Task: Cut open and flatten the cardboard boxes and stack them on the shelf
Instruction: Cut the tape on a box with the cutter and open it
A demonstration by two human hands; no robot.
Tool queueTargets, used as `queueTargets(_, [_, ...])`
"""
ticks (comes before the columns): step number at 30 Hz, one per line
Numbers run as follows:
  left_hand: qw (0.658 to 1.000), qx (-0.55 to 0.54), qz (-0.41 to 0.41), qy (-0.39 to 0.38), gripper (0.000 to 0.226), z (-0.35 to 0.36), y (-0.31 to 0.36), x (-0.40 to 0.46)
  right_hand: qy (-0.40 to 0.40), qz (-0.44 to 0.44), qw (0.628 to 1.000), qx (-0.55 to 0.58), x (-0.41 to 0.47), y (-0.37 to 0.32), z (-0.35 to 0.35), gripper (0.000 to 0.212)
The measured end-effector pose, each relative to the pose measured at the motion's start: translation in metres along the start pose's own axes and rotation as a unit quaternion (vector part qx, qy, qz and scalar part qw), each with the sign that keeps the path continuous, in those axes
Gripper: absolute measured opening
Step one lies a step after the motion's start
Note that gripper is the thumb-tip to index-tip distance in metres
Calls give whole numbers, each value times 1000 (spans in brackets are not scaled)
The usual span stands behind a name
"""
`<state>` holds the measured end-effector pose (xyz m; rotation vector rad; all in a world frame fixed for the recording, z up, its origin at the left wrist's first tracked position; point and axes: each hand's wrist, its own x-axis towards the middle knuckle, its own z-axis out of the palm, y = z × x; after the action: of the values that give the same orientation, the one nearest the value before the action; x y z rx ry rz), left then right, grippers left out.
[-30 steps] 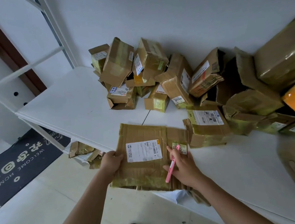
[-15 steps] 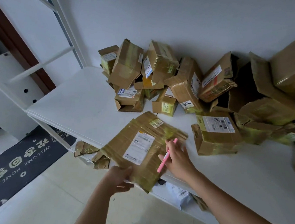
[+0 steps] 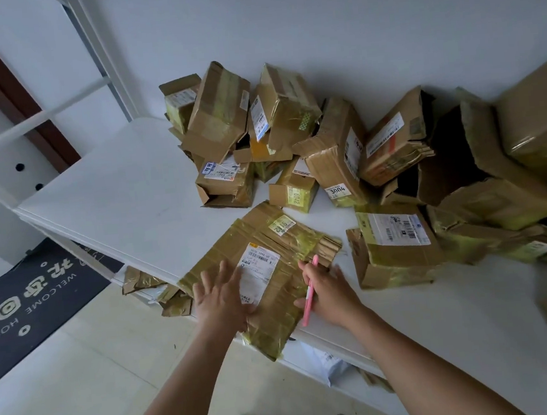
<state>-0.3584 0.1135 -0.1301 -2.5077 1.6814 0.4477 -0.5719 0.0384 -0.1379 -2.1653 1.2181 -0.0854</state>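
Flattened box [image 3: 264, 274] overhangs the white shelf [image 3: 116, 201] edge; bare room to its left. Our left hand [image 3: 222, 298] presses it, fingers spread; right hand [image 3: 331, 293] pinches pink cutter [image 3: 309, 292].

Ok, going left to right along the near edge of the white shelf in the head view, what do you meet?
Black welcome doormat → left hand → flattened brown cardboard box with white label → pink pen-shaped cutter → right hand → opened brown box with barcode label.

A white shelf [image 3: 126, 200] runs from the left to the lower right of the frame. A flattened box [image 3: 270, 257] lies at its front edge, overhanging it. A pile of boxes [image 3: 292, 133] fills the back and right, against the wall.
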Motion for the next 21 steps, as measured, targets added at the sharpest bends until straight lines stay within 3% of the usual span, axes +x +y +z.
queueTargets(2, [995,-45,62,-60,85,4,2,7,-16,9,1000,10,4,-2,-8,56])
queueTargets(4, [988,-91,71,-107,82,13,3,8,-30,18,999,31,6,-2,-12,49])
queueTargets(11, [990,-62,44,-123,85,14,14,11,-32,22,999,-23,4,-13,-14,59])
queueTargets(14, [993,-43,32,-107,86,5,27,3,-17,16,998,-52,1,-25,-20,26])
queueTargets(18, [996,-71,33,-52,79,-4,34,-2,81,-23,994,-71,-10,-36,-34,15])
queueTargets(21, [989,-118,56,-64,73,-24,40,5,249,-69,961,-97,-29,-22,-50,49])
